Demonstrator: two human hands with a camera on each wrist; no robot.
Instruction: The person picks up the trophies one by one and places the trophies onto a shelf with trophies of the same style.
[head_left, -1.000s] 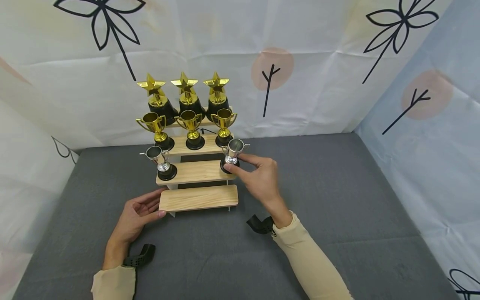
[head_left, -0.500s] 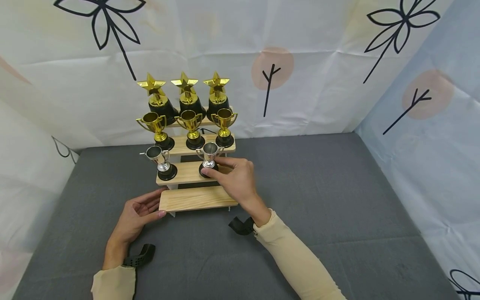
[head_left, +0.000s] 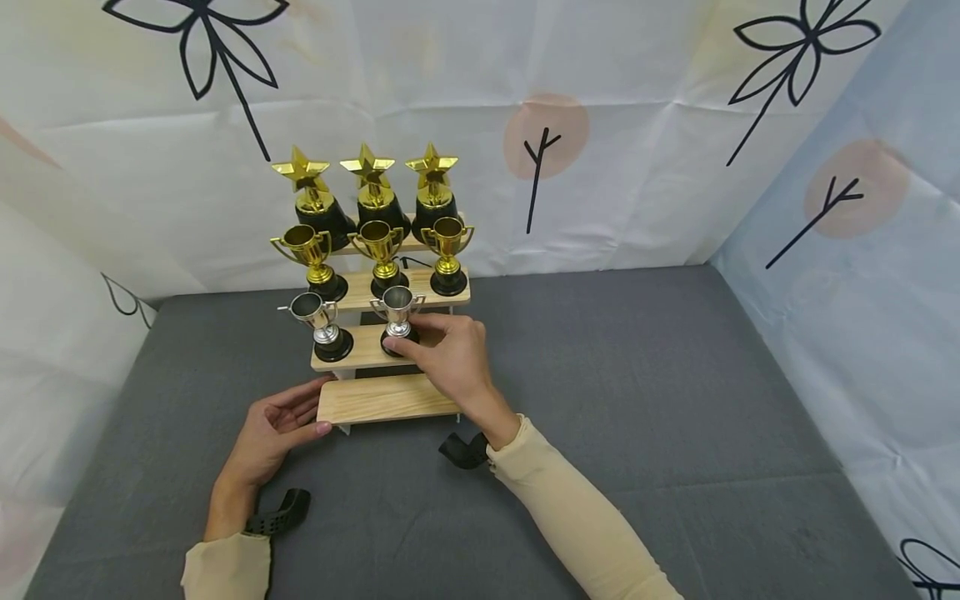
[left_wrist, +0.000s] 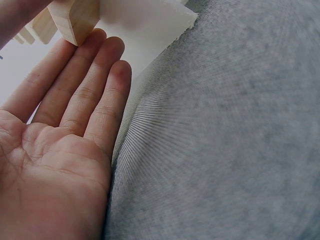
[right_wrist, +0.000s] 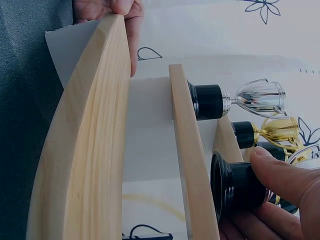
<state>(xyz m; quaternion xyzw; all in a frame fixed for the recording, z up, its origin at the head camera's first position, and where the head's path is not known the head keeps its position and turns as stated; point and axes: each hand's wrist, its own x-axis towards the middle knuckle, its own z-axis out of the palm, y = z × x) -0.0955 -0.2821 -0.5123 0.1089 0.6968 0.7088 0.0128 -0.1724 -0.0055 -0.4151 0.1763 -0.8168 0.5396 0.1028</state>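
A right hand (head_left: 450,358) pinches the base of a silver trophy (head_left: 397,317) mid-shelf on the stepped wooden stand (head_left: 390,400), its lowest step unfilled, while the flat-fingered left hand (head_left: 273,425) steadies that step's end.

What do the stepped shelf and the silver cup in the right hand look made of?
Stepped shelf: pale unfinished wood, grain lines visible, on white supports. Silver cup: mirror-shiny chrome finish, likely plated plastic or metal, on a black glossy base, which the right hand holds.
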